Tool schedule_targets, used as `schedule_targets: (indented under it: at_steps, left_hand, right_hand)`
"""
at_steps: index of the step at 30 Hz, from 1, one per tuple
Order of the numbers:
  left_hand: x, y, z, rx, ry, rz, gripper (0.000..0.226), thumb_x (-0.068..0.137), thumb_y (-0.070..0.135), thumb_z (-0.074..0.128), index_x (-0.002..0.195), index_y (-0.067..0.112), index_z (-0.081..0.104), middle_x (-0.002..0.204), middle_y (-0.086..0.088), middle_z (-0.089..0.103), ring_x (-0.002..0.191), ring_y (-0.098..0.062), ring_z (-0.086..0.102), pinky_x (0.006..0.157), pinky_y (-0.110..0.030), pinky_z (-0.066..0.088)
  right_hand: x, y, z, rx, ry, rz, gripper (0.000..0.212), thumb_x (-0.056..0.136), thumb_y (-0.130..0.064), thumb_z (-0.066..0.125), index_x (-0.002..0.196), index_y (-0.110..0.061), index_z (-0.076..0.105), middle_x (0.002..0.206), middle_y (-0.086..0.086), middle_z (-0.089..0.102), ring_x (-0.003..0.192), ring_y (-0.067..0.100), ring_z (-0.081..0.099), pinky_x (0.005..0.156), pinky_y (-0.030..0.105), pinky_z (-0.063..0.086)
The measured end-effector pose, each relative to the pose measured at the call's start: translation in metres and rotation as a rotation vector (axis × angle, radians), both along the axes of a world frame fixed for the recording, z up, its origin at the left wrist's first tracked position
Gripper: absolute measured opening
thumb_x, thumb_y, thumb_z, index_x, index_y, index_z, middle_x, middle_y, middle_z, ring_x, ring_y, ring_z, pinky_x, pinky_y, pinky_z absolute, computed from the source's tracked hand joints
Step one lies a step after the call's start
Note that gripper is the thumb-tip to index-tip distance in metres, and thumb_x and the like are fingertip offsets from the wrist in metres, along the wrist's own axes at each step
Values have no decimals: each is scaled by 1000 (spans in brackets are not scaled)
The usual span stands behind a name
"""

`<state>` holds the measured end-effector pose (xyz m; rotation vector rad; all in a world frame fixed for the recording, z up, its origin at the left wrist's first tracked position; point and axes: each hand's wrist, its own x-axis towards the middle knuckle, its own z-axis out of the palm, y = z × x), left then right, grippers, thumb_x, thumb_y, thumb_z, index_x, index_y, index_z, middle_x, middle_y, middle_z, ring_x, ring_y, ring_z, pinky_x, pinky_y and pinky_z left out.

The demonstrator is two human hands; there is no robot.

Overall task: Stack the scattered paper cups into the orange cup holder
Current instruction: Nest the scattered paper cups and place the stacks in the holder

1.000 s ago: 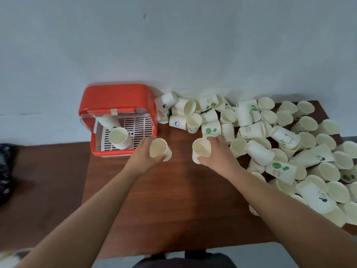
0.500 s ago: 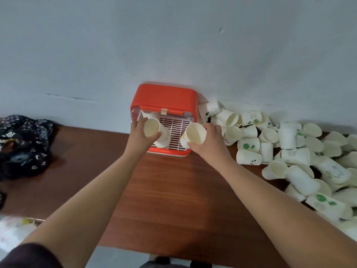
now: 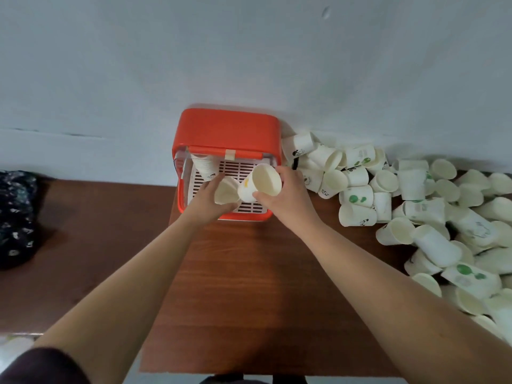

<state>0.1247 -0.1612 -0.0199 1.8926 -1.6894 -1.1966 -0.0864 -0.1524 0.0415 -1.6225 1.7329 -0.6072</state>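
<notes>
One brown wooden table (image 3: 249,273) meets the pale wall (image 3: 249,51); its bare middle lies open between the forearms; one orange plastic cup holder (image 3: 227,126) sits at the far left corner, against the wall; white paper cups (image 3: 415,206), too many to count, crowd the right edge; one nested stack (image 3: 203,167) leans inside the holder; the left hand (image 3: 206,200) grips one paper cup (image 3: 225,192), the right hand (image 3: 285,198) a second paper cup (image 3: 261,182), both over the holder's white grille (image 3: 235,167).
</notes>
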Motion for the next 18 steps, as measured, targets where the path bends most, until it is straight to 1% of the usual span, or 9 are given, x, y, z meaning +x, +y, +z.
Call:
schedule_targets:
  at_steps: [2,4,6,8,11,12,14,16,18]
  left_hand:
    - [13,4,1,21,112,31,80,92,32,68,158,30,22,160,0,33,143,-20,35,116,-42,32]
    - [25,7,3,39,179,125,65,98,34,59,156,29,30,155,1,41,140,-18,41,115,-39,34]
    - [32,9,7,44,236,210,53,100,42,52,150,28,41,151,4,47,139,-15,43,108,-31,35]
    - [35,10,11,44,276,239,51,101,49,48,148,27,45,150,8,47,139,-13,42,107,-28,32]
    - [35,8,11,27,329,202,52,99,57,47,145,34,47,147,11,50,136,-12,46,115,-40,36]
    - [36,7,10,29,350,167,50,98,57,49,144,36,49,144,13,53,133,-11,48,114,-43,38]
    - [36,5,4,30,342,82,46,98,46,56,142,35,50,138,14,57,127,-8,54,111,-43,42]
    - [35,4,-3,3,273,33,50,97,34,62,145,31,48,139,11,58,124,-7,54,109,-37,44]
    - [33,4,-6,-30,214,19,54,96,28,64,147,26,45,141,7,56,125,-9,54,106,-31,44]
  right_hand:
    - [16,-5,0,0,-52,6,72,70,-45,81,132,-26,49,127,-2,46,112,13,53,94,35,51]
    - [31,-10,-3,-8,-81,20,75,65,-52,78,131,-29,51,127,-4,49,112,11,54,95,39,52]
    - [45,-14,-9,-17,-42,57,75,69,-46,80,135,-26,49,130,-3,46,119,12,49,102,34,46]
    - [54,-16,-16,-11,43,112,74,75,-38,81,139,-20,47,134,-1,43,125,15,44,103,28,39]
    - [65,-19,-25,-33,188,226,75,80,-41,77,143,-17,45,139,-1,43,128,17,44,104,31,40]
    - [67,-20,-29,-41,233,258,76,81,-40,76,145,-15,44,142,0,43,131,18,43,105,32,39]
    - [70,-23,-37,-24,293,290,78,83,-37,76,148,-12,40,147,1,42,136,19,41,108,33,38]
    - [71,-24,-44,8,306,292,80,83,-33,76,151,-12,38,150,1,41,138,20,39,110,34,37]
    - [72,-23,-50,34,300,275,82,83,-29,77,153,-14,35,154,1,39,140,20,39,112,36,36]
